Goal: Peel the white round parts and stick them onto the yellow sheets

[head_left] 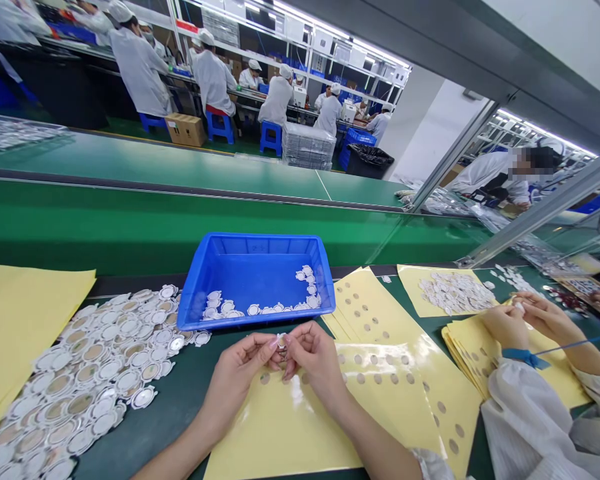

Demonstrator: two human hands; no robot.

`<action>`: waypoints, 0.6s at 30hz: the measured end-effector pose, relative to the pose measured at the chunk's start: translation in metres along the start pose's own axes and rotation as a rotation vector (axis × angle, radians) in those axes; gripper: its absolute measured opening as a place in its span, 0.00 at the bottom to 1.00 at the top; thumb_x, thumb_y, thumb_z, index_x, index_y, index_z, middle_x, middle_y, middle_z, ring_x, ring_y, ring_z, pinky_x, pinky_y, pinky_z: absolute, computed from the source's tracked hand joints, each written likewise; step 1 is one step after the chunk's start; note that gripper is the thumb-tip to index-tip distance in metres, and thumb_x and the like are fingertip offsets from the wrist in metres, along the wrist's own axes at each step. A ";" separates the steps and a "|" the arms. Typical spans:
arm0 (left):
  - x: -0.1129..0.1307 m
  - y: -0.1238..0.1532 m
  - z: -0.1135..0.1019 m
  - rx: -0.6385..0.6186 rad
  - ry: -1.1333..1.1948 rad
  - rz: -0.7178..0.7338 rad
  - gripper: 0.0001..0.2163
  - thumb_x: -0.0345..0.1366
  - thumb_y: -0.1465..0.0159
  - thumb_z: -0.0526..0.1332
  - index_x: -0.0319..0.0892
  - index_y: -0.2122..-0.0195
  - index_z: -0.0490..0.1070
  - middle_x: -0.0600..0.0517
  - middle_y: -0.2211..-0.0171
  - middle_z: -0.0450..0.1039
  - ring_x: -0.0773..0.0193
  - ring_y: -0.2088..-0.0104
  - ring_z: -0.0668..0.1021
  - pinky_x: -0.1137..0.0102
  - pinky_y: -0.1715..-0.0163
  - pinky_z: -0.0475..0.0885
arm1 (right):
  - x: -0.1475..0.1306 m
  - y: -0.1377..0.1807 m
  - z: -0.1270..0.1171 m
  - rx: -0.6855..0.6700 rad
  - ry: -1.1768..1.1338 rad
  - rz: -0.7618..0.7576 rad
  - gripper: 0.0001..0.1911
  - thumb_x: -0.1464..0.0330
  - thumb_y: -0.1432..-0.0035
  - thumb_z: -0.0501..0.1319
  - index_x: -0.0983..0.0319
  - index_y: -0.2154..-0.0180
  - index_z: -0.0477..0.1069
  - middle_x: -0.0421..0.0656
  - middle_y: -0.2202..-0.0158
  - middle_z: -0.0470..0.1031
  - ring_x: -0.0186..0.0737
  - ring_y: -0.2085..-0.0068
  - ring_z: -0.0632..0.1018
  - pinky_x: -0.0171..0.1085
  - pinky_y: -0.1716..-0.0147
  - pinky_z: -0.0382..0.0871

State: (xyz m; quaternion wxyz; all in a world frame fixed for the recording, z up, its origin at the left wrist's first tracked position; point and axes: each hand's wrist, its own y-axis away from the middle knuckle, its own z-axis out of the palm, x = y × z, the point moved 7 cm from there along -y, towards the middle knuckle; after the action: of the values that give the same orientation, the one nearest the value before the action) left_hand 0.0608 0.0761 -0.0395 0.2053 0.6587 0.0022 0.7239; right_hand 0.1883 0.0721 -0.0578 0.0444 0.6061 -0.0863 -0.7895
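Between the fingertips of both my hands is a small round white piece (281, 341) with a tan centre. My left hand (247, 363) pinches it from the left and my right hand (311, 357) from the right; my fingers partly cover it. Beneath my hands lies a glossy yellow sheet (300, 440) with rows of grey round dots. Just beyond them stands a blue plastic bin (255, 322) holding white pieces along its near side and right corner. A wide heap of similar white round pieces (95, 370) spreads over the table at left.
More dotted yellow sheets (363, 307) lie right of the bin, and plain yellow sheets (25, 333) at far left. At right, a co-worker's hands (525, 323) work over a yellow stack near a pile of white pieces (453, 292). A green conveyor (180, 163) runs behind.
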 end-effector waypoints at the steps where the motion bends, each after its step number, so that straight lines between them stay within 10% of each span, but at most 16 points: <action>1: 0.001 0.000 0.001 -0.002 0.001 0.001 0.16 0.52 0.43 0.66 0.42 0.69 0.75 0.52 0.72 0.75 0.62 0.69 0.73 0.71 0.67 0.67 | 0.000 0.000 -0.001 0.005 0.014 -0.002 0.28 0.46 0.56 0.69 0.64 0.71 0.65 0.34 0.84 0.70 0.28 0.85 0.71 0.28 0.86 0.70; 18: 0.004 -0.003 0.002 -0.032 -0.099 0.017 0.19 0.55 0.44 0.64 0.42 0.70 0.75 0.52 0.74 0.73 0.61 0.71 0.74 0.70 0.67 0.67 | -0.012 0.001 -0.004 0.004 0.311 -0.141 0.17 0.55 0.43 0.61 0.62 0.71 0.68 0.37 0.80 0.69 0.29 0.83 0.63 0.28 0.87 0.56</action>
State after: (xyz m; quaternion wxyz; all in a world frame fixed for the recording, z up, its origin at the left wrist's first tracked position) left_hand 0.0631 0.0798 -0.0367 0.2094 0.6903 -0.0251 0.6921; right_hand 0.1955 0.0724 -0.0476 0.0005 0.7256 -0.0374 -0.6871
